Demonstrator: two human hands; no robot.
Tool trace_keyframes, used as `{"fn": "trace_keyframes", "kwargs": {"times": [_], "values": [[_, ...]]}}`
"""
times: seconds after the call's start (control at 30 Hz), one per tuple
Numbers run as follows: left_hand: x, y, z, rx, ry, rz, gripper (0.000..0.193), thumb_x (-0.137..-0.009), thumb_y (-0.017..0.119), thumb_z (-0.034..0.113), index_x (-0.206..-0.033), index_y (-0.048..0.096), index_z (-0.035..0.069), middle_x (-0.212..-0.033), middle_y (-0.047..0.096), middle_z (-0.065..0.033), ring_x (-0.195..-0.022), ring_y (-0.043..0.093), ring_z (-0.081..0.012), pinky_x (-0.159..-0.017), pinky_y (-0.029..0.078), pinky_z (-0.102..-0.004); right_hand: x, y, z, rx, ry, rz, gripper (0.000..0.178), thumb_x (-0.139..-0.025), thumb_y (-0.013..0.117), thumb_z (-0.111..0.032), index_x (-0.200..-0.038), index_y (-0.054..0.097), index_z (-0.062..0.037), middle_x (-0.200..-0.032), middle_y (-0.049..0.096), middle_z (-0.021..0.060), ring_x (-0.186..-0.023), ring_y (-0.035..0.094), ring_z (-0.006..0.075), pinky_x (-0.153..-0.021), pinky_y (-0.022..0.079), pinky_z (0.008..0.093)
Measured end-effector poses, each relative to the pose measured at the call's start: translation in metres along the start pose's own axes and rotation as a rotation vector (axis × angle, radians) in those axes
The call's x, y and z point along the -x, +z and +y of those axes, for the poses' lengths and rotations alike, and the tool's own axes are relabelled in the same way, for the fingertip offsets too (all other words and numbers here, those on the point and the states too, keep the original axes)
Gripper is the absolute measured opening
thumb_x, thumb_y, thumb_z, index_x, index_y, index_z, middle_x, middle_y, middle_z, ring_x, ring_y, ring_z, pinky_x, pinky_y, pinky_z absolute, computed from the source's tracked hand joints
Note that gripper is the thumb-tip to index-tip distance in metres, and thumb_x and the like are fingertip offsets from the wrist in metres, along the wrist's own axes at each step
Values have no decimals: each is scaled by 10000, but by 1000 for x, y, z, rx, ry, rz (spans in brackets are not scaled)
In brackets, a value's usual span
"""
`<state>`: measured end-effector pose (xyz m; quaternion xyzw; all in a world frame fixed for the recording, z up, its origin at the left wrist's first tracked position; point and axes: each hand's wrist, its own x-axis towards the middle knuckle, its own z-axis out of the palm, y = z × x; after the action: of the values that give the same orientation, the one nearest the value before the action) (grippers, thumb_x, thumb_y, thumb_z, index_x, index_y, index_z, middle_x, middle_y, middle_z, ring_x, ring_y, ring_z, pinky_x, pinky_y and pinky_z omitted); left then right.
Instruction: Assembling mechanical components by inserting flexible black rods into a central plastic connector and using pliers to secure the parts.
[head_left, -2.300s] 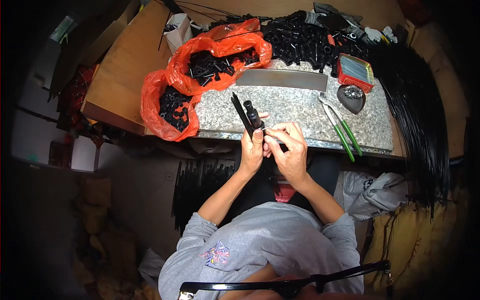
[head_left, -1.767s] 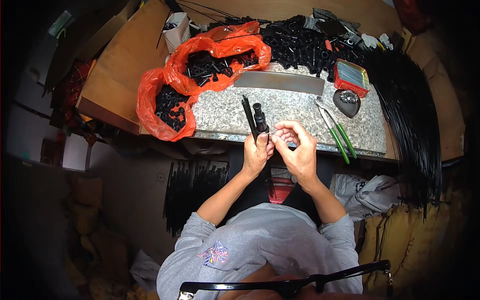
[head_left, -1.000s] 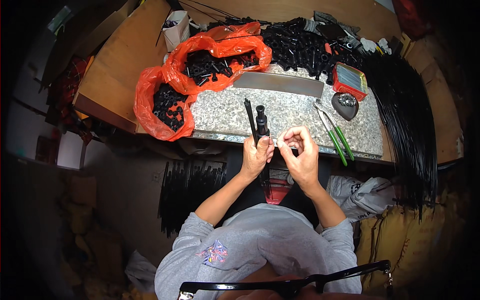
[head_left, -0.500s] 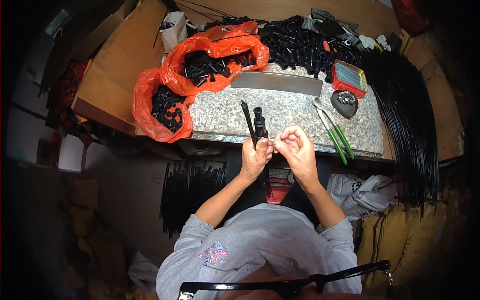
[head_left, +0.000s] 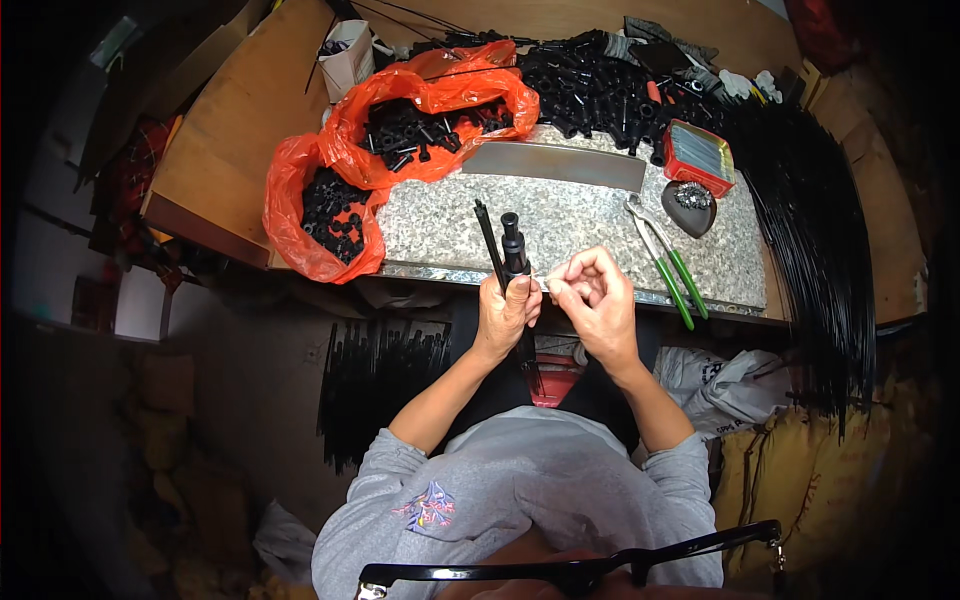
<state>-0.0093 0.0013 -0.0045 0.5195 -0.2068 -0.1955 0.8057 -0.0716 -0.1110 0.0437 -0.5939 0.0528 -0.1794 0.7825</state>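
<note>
My left hand [head_left: 506, 315] is wrapped round a black plastic tube [head_left: 513, 240] with a stepped, flanged top, which looks like an umbrella runner. Thin black rods [head_left: 489, 240], like umbrella ribs, stand beside it in the same grip, tilted a little left. Their lower ends hang between my knees. Close on the right, my right hand [head_left: 600, 310] is closed in a pinch, thumb against forefinger. A thin pale wire [head_left: 541, 281] runs from its fingertips to the tube at my left thumb. How the wire meets the tube is too small to tell.
Green-handled pliers [head_left: 668, 265] lie on the speckled stone slab [head_left: 430, 220], near a red tin [head_left: 700, 178], a dark dish of metal bits [head_left: 690, 212] and a metal strip [head_left: 550, 166]. Orange bags [head_left: 290, 240] hold black parts. Long black rods [head_left: 815, 220] overhang the right edge.
Both hands stay close together. The left one, with the tube and rods, has shifted slightly left, and a little more pale wire shows between the hands.
</note>
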Motion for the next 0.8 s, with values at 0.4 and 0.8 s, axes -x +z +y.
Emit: {"fn": "trace_keyframes", "kwargs": {"times": [0.4, 0.8], "values": [[-4, -1, -1, 83, -44, -132, 478, -835, 489, 520, -818, 434, 46, -537, 335, 16, -433, 304, -57, -389, 280, -205, 7, -123, 18, 1663, -204, 476, 406, -748, 641, -204, -1054, 486, 14, -1003, 494, 194, -957, 456, 345, -803, 373, 421], [-4, 1, -6, 24, -28, -30, 500, -846, 441, 542, -778, 420, 47, -544, 332, 17, -448, 300, -55, -392, 256, -191, 41, -112, -32, 675, 385, -331, 279, -890, 522, -260, -878, 480, 15, -705, 521, 68, -660, 535, 135, -631, 452, 295]]}}
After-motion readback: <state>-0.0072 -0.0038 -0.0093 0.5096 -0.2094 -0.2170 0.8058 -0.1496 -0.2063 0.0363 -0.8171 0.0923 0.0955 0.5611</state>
